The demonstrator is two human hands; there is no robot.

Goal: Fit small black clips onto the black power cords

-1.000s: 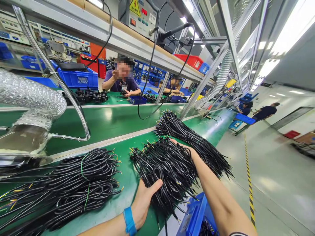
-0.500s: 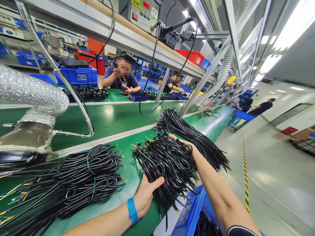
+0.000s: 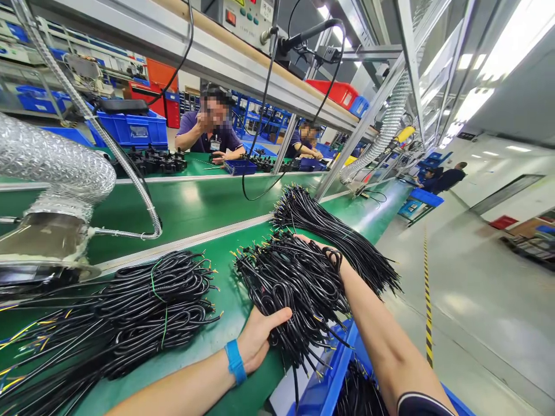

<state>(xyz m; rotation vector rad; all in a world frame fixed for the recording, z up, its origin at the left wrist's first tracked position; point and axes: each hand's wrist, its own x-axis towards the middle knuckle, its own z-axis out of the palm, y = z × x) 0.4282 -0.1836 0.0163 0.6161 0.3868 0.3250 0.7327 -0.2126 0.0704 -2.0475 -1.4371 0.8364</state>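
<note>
A thick bundle of black cables (image 3: 295, 283), folded into loops with yellowish wire ends, sits between my hands over the green bench top. My left hand (image 3: 260, 335), with a blue wristband, grips its near left side, the thumb laid over the loops. Around the far right side reaches my right hand (image 3: 325, 248); most of its fingers are hidden by the cables. Behind the held bundle lies a long straight bundle of black cables (image 3: 333, 222). To the left rest looped cable bundles (image 3: 156, 294) tied with green bands.
Below the bench edge a blue bin (image 3: 323, 384) holds more black cables. A silver extraction duct (image 3: 56, 153) with a hood stands at the left. A metal post (image 3: 342, 156) rises behind the cables. Two people sit across the bench, by black parts (image 3: 151, 160).
The view has shifted slightly. Both hands keep hold of the cable bundle in nearly the same place. The person across the bench has lowered a hand to the table.
</note>
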